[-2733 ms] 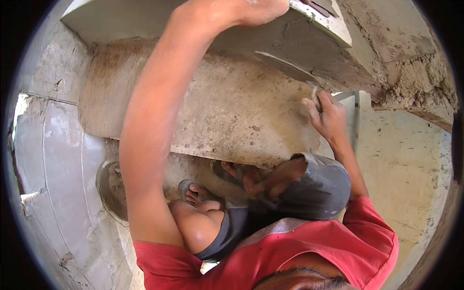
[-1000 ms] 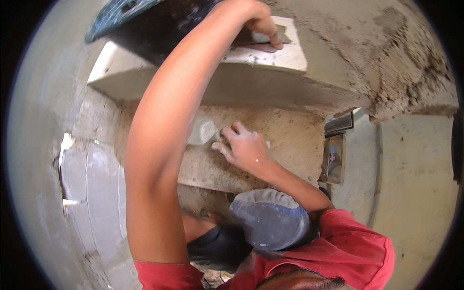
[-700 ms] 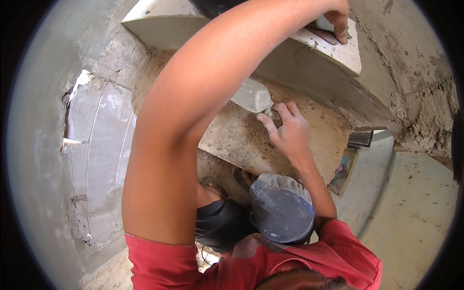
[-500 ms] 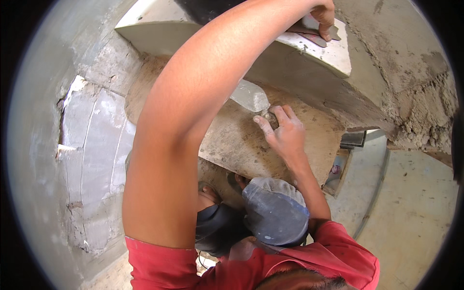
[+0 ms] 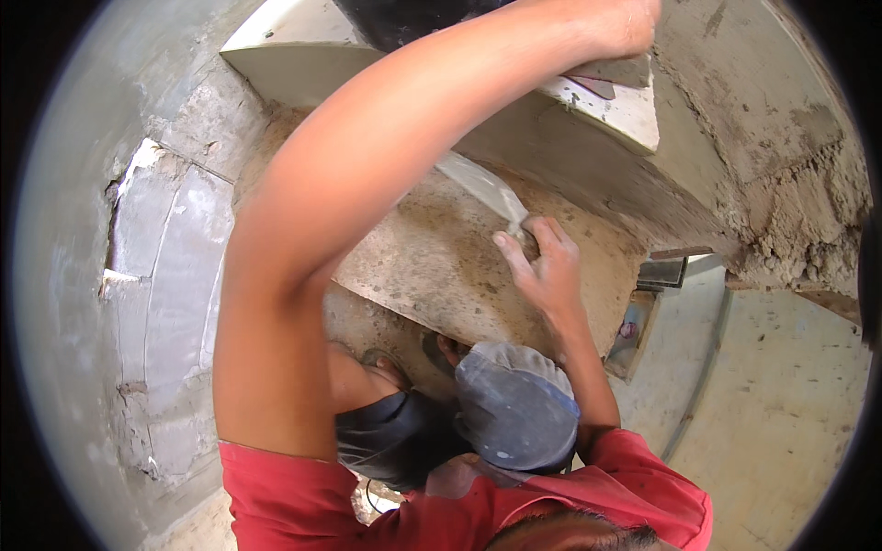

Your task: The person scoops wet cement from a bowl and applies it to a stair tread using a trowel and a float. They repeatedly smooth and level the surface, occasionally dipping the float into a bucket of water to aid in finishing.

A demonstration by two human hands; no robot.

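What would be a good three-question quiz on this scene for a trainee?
1. Which hand grips the trowel with the pale blade: (a) the left or (b) the right?
2. True or false: both sleeves are green.
3. Fill in: the container on the ledge is ___ in colour.

Key:
1. b, the right hand.
2. False; the sleeves are red.
3. Black.

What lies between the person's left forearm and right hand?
In the head view, a pale trowel blade shows there, between the left forearm and the right hand, which grips its handle.
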